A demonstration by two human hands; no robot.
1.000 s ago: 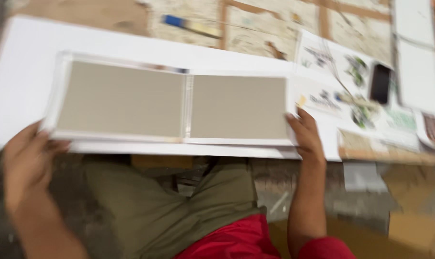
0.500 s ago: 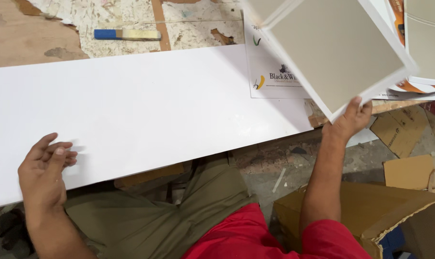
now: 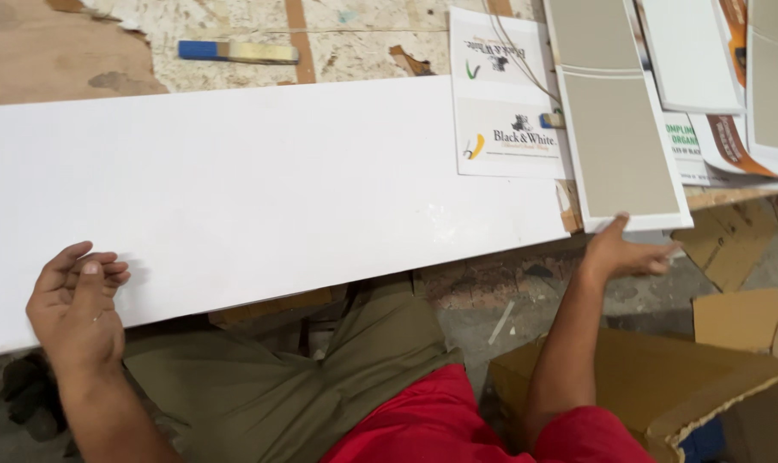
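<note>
A long white board (image 3: 260, 189) lies across the worktable in front of me. My left hand (image 3: 76, 300) rests on its near edge at the left, fingers loosely curled and holding nothing. A grey two-panel cover board (image 3: 616, 129) with a white border lies at the right, partly on a stack of printed sheets. My right hand (image 3: 625, 253) is spread open just below its near edge, with the thumb touching that edge.
A blue and yellow tool (image 3: 239, 51) lies on the worn wooden tabletop (image 3: 54, 51) at the back. A printed white sheet (image 3: 505, 94) sits beside the grey board. More printed sheets (image 3: 723, 103) are stacked far right. A cardboard box (image 3: 663, 386) stands on the floor by my right arm.
The grey cover board left the white board, swung up to the right in my right hand and now lies at the right. My right hand has let go.
</note>
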